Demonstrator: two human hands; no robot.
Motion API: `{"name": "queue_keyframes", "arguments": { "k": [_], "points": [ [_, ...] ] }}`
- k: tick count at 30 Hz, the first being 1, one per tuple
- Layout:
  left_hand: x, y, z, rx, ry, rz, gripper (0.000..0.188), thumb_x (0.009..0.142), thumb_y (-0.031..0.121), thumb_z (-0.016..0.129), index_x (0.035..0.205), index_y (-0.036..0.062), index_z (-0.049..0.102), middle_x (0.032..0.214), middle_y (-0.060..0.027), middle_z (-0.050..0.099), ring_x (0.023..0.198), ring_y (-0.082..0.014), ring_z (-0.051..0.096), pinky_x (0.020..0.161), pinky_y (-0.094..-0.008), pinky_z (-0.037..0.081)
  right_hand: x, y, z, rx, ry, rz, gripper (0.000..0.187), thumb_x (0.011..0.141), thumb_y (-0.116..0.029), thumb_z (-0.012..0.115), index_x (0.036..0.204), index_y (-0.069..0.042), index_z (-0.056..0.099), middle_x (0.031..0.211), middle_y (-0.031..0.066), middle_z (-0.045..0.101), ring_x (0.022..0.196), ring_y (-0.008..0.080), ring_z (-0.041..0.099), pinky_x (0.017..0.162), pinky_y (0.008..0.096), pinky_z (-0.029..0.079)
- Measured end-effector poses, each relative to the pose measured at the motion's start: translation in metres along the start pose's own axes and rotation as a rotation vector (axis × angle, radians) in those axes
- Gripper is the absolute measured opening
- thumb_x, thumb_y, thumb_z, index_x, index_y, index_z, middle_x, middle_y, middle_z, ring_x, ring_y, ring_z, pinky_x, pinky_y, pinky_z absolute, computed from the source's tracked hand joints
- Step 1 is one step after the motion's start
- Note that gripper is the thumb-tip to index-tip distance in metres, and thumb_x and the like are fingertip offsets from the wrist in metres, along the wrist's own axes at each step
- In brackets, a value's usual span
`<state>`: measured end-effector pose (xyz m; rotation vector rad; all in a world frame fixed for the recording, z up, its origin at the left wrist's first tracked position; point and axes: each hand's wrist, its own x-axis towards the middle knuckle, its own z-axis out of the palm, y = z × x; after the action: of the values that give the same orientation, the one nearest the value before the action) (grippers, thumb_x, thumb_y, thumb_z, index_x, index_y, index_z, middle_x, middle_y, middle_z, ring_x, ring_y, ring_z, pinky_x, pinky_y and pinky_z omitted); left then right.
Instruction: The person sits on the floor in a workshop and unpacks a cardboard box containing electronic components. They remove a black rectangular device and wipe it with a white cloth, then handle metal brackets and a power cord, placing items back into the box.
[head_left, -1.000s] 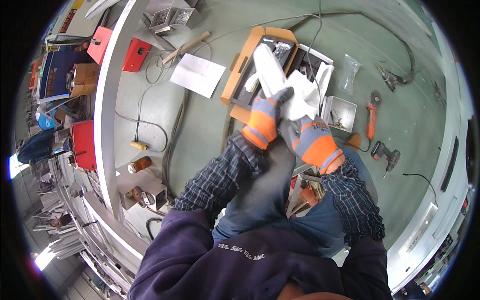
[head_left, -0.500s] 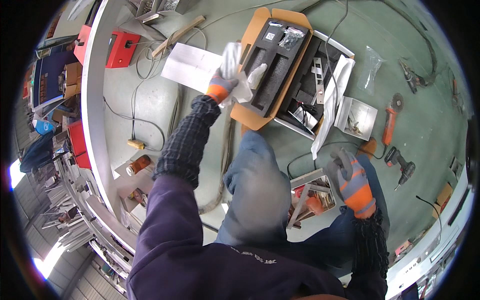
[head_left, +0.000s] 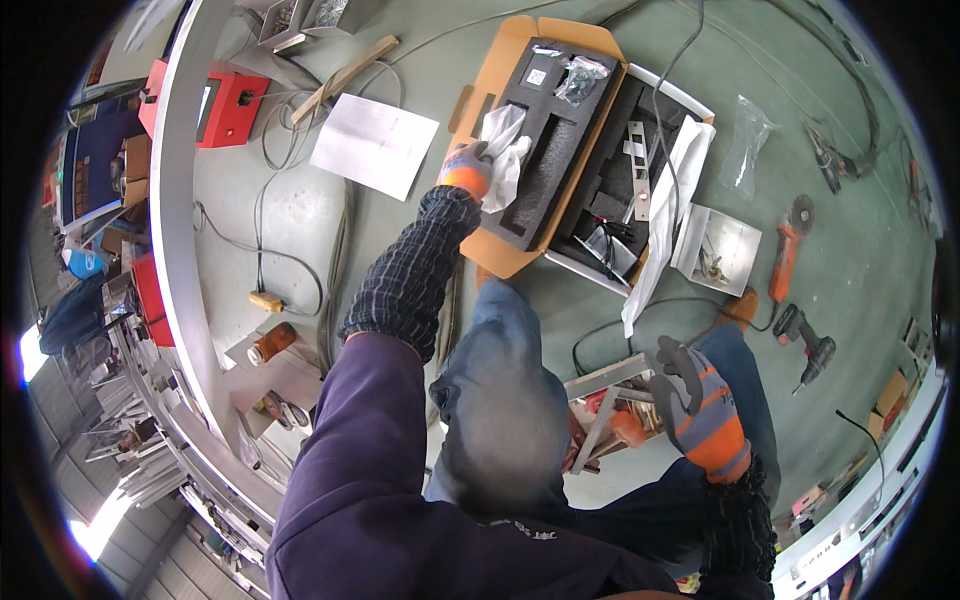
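Single view, left fisheye on the wearer's head: I look steeply down, close over the torso (head_left: 430, 545), wide across the floor (head_left: 855, 265); straight edges bow rimward.

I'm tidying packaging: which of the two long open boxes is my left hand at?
The brown cardboard box: your left hand is at white wrapping on its dark foam. The white-edged box to its right has no hand in it.

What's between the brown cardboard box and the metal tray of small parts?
In the head view: mainly the white-edged, dark-lined box, then the long white sheet along its right edge.
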<state>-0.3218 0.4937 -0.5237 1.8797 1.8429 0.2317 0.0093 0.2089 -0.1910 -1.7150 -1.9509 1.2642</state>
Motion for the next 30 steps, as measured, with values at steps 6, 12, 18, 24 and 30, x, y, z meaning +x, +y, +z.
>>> {"name": "queue_keyframes", "arguments": {
  "k": [6, 12, 18, 24, 30],
  "points": [
    [0.018, 0.021, 0.01, -0.048, -0.141, -0.132, 0.03, 0.085, 0.027, 0.065, 0.11, 0.0131, 0.073, 0.109, -0.0153, 0.072, 0.106, -0.0327, 0.068, 0.094, -0.0404, 0.052, 0.006, -0.007, 0.013, 0.17, 0.032, 0.161, 0.039, 0.085, -0.013, 0.071, 0.12, 0.0, 0.061, 0.116, 0.0203, 0.061, 0.095, 0.0331, 0.065, 0.082, 0.0402, 0.052],
    [0.04, 0.021, 0.01, -0.009, -0.13, -0.323, 0.058, 0.074, 0.038, 0.078, 0.119, 0.0053, 0.062, 0.115, -0.0194, 0.069, 0.114, -0.0362, 0.064, 0.099, -0.0414, 0.05, 0.009, -0.005, 0.023, 0.126, 0.01, 0.233, 0.039, 0.091, -0.01, 0.065, 0.128, 0.002, 0.057, 0.111, 0.0191, 0.066, 0.099, 0.0325, 0.066, 0.085, 0.0393, 0.052],
    [0.056, 0.01, 0.003, 0.106, -0.344, -0.427, 0.073, 0.069, 0.056, 0.08, 0.119, 0.0046, 0.07, 0.129, -0.018, 0.064, 0.123, -0.0311, 0.061, 0.102, -0.0378, 0.049, 0.016, -0.006, 0.03, 0.142, 0.001, 0.262, 0.04, 0.091, -0.013, 0.066, 0.128, 0.0, 0.058, 0.11, 0.0188, 0.066, 0.098, 0.0323, 0.066, 0.085, 0.0393, 0.052],
    [0.021, 0.007, 0.014, -0.119, -0.062, -0.304, 0.047, 0.085, 0.042, 0.07, 0.121, 0.0126, 0.067, 0.117, -0.0166, 0.069, 0.111, -0.0327, 0.065, 0.094, -0.0378, 0.051, 0.013, -0.002, 0.036, 0.125, -0.007, 0.306, 0.042, 0.09, -0.016, 0.067, 0.128, -0.002, 0.058, 0.106, 0.0191, 0.066, 0.093, 0.0337, 0.065, 0.082, 0.0412, 0.052],
    [-0.074, 0.02, 0.008, -0.297, 0.26, 0.187, 0.028, 0.085, 0.018, 0.073, 0.111, 0.0084, 0.069, 0.11, -0.0141, 0.063, 0.097, -0.0304, 0.064, 0.083, -0.0375, 0.054, 0.008, 0.01, 0.04, 0.124, 0.128, 0.255, 0.046, 0.085, -0.02, 0.07, 0.126, -0.004, 0.06, 0.097, 0.0193, 0.067, 0.085, 0.0361, 0.065, 0.075, 0.0447, 0.052]
  ]
}}
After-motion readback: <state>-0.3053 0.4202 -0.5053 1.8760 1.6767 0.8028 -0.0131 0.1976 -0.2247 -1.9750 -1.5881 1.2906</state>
